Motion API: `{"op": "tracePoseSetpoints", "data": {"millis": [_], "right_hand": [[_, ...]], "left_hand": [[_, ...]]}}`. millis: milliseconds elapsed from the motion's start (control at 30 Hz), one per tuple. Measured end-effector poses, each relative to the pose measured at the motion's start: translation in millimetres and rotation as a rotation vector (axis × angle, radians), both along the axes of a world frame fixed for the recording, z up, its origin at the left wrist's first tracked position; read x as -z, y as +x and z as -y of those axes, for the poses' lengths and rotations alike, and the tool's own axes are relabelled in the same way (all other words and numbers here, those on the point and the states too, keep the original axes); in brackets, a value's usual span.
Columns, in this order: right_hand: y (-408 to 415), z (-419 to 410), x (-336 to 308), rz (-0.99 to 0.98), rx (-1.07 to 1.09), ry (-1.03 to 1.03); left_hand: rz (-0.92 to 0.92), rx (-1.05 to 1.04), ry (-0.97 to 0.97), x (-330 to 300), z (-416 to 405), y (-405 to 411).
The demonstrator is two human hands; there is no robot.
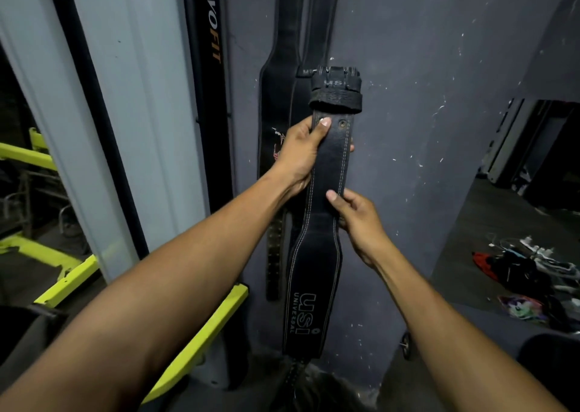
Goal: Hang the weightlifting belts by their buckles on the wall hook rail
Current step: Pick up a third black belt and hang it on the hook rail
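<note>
Head view: belt [317, 255] held upright, buckle end up, left hand [298, 157] and right hand [357, 220] gripping it.

We see the held belt [317, 255] upright before the wall [423, 98], our left hand [298, 154] above our right hand [357, 220]. Two hung belts [282, 82] lie behind it, leftward. A frame [201, 333] stands lower left; clutter [533, 280] lies on the floor, right.

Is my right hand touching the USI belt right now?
Touching. The head view shows the right hand pinching the USI belt at its right edge, thumb lying on the front face, below the left hand.
</note>
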State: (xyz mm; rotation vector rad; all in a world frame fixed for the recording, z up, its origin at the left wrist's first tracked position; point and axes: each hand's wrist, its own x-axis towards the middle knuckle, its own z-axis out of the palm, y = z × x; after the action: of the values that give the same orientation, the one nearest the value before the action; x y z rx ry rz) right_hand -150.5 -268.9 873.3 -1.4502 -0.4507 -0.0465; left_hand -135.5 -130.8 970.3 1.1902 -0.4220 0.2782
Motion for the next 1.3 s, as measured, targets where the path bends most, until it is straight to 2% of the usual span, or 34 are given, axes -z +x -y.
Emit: {"op": "tracePoseSetpoints", "data": {"millis": [67, 167, 333, 500, 567, 667, 933, 1133, 1300], "right_hand": [[6, 10, 3, 0.024, -0.026, -0.016], [-2, 25, 49, 0.013, 0.007, -0.138], [-18, 53, 144, -0.165, 0.049, -0.357], [-18, 67, 170, -0.237, 0.059, -0.389], [-15, 67, 165, -0.246, 0.029, -0.4], [-6, 60, 140, -0.202, 0.003, -0.294], [49, 14, 14, 0.011, 0.041, 0.018], [82, -18, -39, 0.159, 0.132, -0.03], [98, -41, -55, 0.139, 0.191, -0.053]], "left_hand": [[0.009, -0.027, -0.011, -1, 11, 2], [0.019, -0.057, -0.036, -11, 19, 2], [0.042, -0.091, -0.064, -35, 28, 4], [0.069, -0.065, -0.053, -38, 34, 6], [0.062, -0.048, -0.05, -31, 34, 8], [0.035, -0.027, -0.044, -17, 29, 15], [-0.069, -0.052, -0.019, 38, -3, 40], [-0.088, -0.003, 0.013, 68, -30, 50], [-0.108, 0.05, 0.03, 79, -50, 60]]}}
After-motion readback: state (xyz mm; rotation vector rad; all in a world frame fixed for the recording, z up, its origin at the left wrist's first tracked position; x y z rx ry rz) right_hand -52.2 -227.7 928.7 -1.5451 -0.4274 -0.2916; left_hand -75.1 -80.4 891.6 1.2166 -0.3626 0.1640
